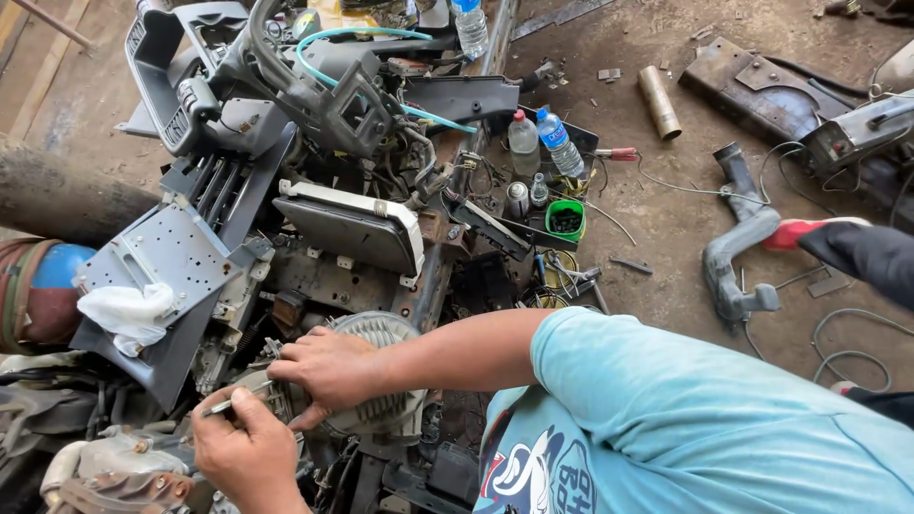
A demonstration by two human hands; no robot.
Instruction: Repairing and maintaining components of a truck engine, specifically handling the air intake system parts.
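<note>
dull ribbed metal alternator (376, 376), matt grey plastic panels (157, 252), crumpled white cloth (129, 314), probably rough dusty concrete floor (666, 219).

Three plastic bottles (557, 141), two hands (328, 366)
</note>
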